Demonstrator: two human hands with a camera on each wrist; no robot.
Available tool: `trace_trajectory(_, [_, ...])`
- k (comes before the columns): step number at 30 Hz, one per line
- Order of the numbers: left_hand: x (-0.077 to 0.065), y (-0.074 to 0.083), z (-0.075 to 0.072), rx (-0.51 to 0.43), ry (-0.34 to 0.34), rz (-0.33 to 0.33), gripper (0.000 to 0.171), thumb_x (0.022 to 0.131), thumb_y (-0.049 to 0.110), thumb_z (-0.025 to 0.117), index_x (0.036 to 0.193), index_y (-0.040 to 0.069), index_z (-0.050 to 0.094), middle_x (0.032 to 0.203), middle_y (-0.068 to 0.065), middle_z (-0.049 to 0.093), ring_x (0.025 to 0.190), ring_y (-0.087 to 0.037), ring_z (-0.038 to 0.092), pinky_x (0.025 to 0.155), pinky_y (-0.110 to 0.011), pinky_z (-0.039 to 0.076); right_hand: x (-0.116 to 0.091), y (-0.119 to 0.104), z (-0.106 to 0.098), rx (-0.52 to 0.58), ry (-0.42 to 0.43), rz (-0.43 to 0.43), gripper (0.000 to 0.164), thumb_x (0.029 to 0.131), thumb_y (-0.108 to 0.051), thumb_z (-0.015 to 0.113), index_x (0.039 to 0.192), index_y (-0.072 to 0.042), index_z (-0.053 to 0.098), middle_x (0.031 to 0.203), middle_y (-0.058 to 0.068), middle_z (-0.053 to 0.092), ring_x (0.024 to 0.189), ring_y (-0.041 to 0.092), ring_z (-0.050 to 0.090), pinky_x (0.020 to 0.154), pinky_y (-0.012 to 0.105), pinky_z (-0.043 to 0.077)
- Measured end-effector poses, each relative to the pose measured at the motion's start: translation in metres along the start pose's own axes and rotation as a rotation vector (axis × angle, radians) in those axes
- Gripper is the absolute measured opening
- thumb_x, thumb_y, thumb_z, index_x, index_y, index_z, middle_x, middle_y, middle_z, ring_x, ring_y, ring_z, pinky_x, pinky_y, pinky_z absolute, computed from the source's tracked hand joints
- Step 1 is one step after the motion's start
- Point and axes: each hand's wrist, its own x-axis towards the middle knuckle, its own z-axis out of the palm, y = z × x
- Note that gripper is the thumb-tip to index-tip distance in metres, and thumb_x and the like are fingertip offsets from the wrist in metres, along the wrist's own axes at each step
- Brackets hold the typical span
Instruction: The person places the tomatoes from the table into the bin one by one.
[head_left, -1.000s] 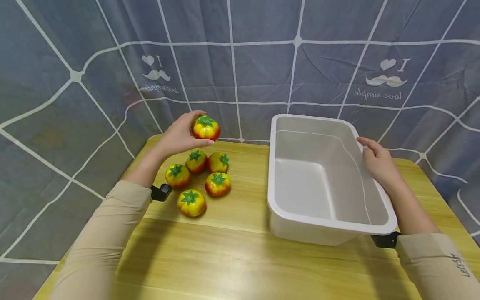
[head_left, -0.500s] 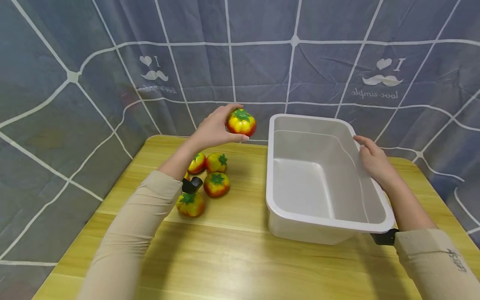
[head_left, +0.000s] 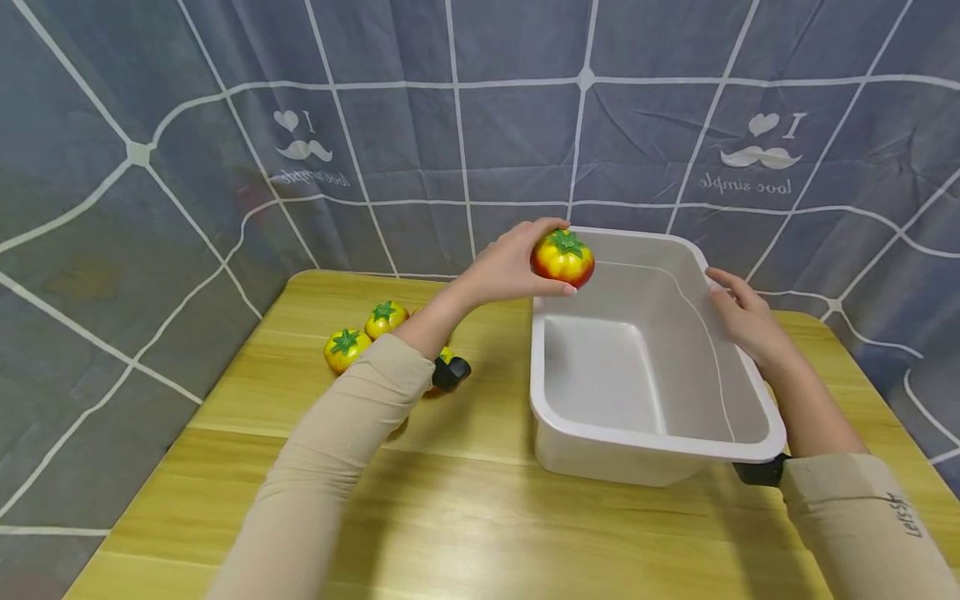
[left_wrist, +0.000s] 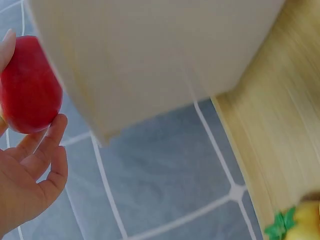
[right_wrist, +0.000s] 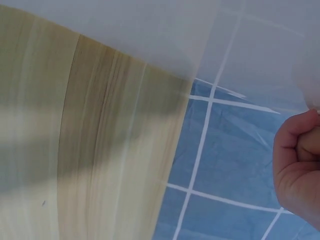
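My left hand [head_left: 510, 268] holds a yellow-and-red toy tomato [head_left: 564, 258] with a green leafy top, thumb below and fingers round its far side. It hangs at the left rim of a pale grey plastic bin [head_left: 600, 460], above rim height. The left wrist view shows the tomato's red underside [left_wrist: 31, 87] beside the bin's outer wall [left_wrist: 140, 55]. My right hand [head_left: 750, 325] grips the bin's right rim; in the right wrist view its fingers [right_wrist: 290, 175] are curled at the edge. Inside the bin only bare floor shows.
More toy tomatoes [head_left: 347, 350] lie on the wooden table [head_left: 465, 517] left of the bin, some hidden behind my left forearm. A grey-blue curtain [head_left: 525, 150] with white lines hangs along the back and left side.
My left hand has carried the tomato rightward from above the other tomatoes to the bin's left rim. The right hand keeps its grip, and the bin stands in place.
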Motion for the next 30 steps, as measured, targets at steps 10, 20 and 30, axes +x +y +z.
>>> trace_trajectory(10, [0.021, 0.015, 0.035, 0.017, -0.028, 0.034, 0.077, 0.074, 0.043, 0.075, 0.138, 0.021, 0.04, 0.13, 0.0, 0.047, 0.113, -0.013, 0.044, 0.089, -0.034, 0.04, -0.001, 0.0, -0.001, 0.027, 0.005, 0.009, 0.059, 0.1, -0.038, 0.028, 0.147, -0.005, 0.018, 0.133, 0.031, 0.034, 0.086, -0.004, 0.042, 0.066, 0.009, 0.041])
trace_trajectory(20, [0.026, 0.018, 0.055, 0.12, -0.103, 0.079, 0.076, 0.074, 0.049, 0.071, 0.137, 0.02, 0.04, 0.126, 0.004, 0.052, 0.112, -0.01, 0.047, 0.092, -0.037, 0.033, -0.001, -0.001, 0.001, 0.044, 0.003, 0.023, 0.058, 0.1, -0.037, 0.029, 0.147, -0.004, 0.018, 0.134, 0.032, 0.033, 0.085, -0.005, 0.042, 0.066, 0.008, 0.041])
trace_trajectory(30, [0.026, 0.017, 0.058, 0.191, -0.148, 0.085, 0.074, 0.074, 0.053, 0.069, 0.134, 0.021, 0.04, 0.125, 0.007, 0.052, 0.11, -0.009, 0.048, 0.095, -0.038, 0.029, -0.001, 0.0, 0.0, 0.07, 0.009, 0.021, 0.059, 0.1, -0.038, 0.03, 0.147, -0.006, 0.018, 0.133, 0.029, 0.034, 0.084, -0.007, 0.044, 0.066, 0.008, 0.042])
